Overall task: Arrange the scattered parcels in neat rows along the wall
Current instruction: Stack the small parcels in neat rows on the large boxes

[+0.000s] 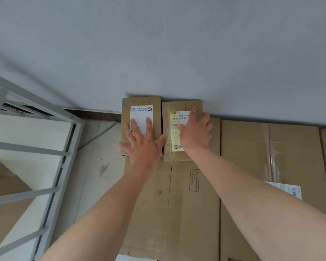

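At the far left stands a grey metal rack (28, 127), with a white board and brown cardboard seen through its bars. Beside it is a strip of pale floor (100, 147) that runs up to the grey wall (177, 44).

Next comes a small parcel with a white label (141, 102), its far edge against the wall. The left hand (143, 146) lies flat on it, fingers straight and spread, the palm pressing down and gripping nothing.

Just beside it, almost touching, lies a second small parcel with a yellow label (172, 136), also up against the wall. The right hand (196, 132) rests on top of it with fingers extended and splayed, the outer fingers reaching the parcel's right edge; it holds nothing in a closed grip.

Both parcels sit side by side on a large flat carton (177, 213) that lies along the wall. To the right, touching it, is another large carton (248, 157) sealed with clear tape and carrying a white label, partly hidden by the right forearm.
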